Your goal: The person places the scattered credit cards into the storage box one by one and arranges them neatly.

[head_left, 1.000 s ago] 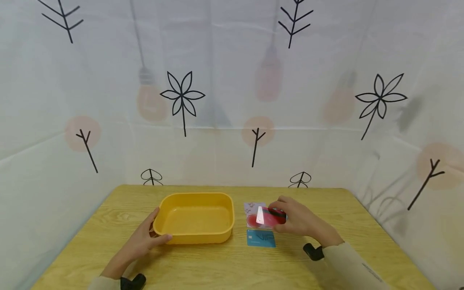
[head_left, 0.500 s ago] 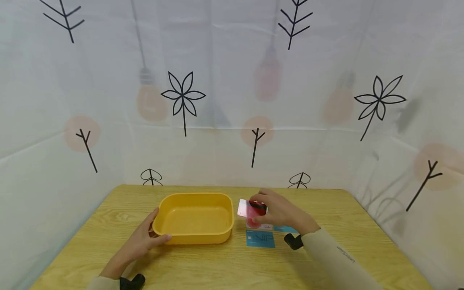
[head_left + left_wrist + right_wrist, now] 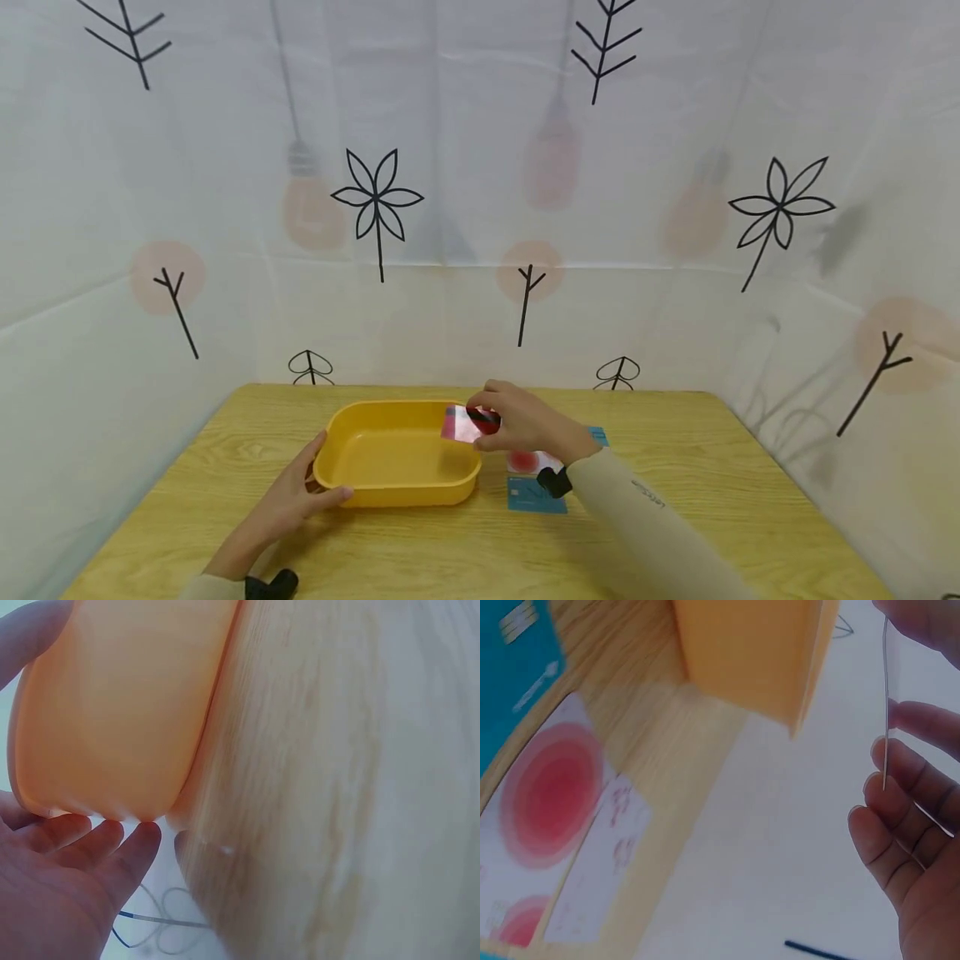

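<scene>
My left hand (image 3: 288, 496) holds the near left corner of a yellow plastic tub (image 3: 405, 497), thumb at the front rim. In the left wrist view its fingertips press the tub's end wall (image 3: 112, 750). With my right hand (image 3: 528, 421) I pinch a pink-and-white plastic card (image 3: 460, 423) with a black stripe, over the tub's right rim. The right wrist view shows that card edge-on, as a thin line (image 3: 886, 690) between thumb and fingers. A blue card (image 3: 525, 493) lies on the table, right of the tub, below a white card with red circles (image 3: 551, 802).
Another blue card (image 3: 598, 435) shows partly behind my right wrist. Beside the red-circle card lies a whitish card with pink marks (image 3: 600, 862). The wooden table (image 3: 450, 558) ends at a white patterned cloth (image 3: 450, 325) at the back and sides.
My right hand has carried the pink card leftward, from above the other cards to over the tub's right rim. My left hand has kept its place on the tub.
</scene>
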Action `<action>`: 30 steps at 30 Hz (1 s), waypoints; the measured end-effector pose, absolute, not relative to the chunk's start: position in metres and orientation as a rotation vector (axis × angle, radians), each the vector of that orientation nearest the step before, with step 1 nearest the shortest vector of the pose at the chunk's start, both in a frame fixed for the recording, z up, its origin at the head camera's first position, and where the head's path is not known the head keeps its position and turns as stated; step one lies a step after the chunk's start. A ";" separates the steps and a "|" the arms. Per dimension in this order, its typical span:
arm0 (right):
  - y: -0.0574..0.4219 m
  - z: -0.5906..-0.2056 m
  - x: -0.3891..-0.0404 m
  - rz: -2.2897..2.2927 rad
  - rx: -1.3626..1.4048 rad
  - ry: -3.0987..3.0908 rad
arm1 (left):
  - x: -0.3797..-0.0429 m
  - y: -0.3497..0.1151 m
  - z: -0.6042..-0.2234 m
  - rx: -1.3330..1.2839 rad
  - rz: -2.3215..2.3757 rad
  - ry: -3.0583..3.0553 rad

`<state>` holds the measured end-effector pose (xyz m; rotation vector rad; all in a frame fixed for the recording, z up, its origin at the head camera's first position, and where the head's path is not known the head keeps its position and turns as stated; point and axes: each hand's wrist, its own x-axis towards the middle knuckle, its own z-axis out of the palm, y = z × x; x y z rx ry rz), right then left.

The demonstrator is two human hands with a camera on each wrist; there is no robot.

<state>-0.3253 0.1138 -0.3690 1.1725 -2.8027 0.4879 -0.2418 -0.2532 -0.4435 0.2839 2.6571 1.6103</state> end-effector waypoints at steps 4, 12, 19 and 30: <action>0.095 -0.367 -0.331 0.474 1.202 -2.801 | -0.242 -0.253 -0.444 0.281 1.605 2.657; 0.060 -0.359 -0.342 0.425 1.272 -2.782 | -0.245 -0.255 -0.442 0.271 1.567 2.683; 0.025 -0.357 -0.350 0.353 1.337 -2.764 | -0.248 -0.257 -0.442 0.267 1.550 2.708; -0.014 -0.361 -0.360 0.298 1.294 -2.809 | -0.252 -0.258 -0.440 0.245 1.541 2.702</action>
